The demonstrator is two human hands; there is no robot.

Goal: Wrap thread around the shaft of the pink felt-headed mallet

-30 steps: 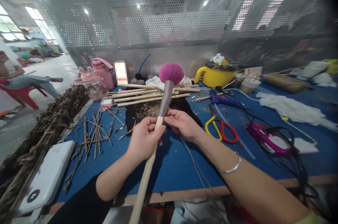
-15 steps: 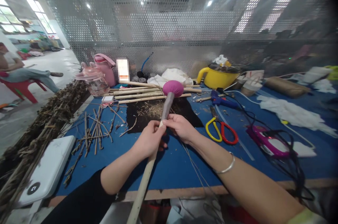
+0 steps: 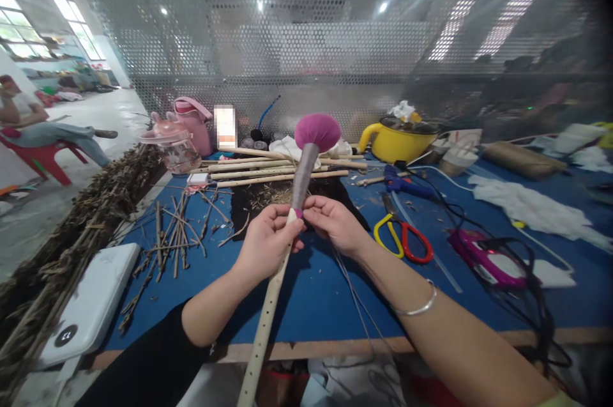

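Note:
My left hand (image 3: 271, 241) is closed round a pale wooden stick (image 3: 265, 324) dotted with small dark holes, just below its wrapped part. Atop the stick sits a round magenta cloth-covered head (image 3: 317, 131). Grey cord (image 3: 303, 180) is wound tightly round the neck beneath it, and a scrap of magenta cloth (image 3: 297, 212) peeks out at the winding's lower end. My right hand (image 3: 338, 225) pinches beside that end; its fingertips hide the exact hold. Loose strands of grey cord (image 3: 352, 292) trail from under it over the table's front edge.
Yellow-and-red scissors (image 3: 416, 244), a blue glue gun (image 3: 407, 184) and a yellow pot (image 3: 401, 142) are to the right. Several pale sticks (image 3: 268, 172) lie behind a black cloth (image 3: 242, 202). Twigs (image 3: 179, 234) and a white power bank (image 3: 90, 305) are left. A person sits far left.
The magenta head has risen and come nearer, so more of the grey winding shows. Magenta cloth now appears at its lower end. My right hand has moved slightly right, off the stick.

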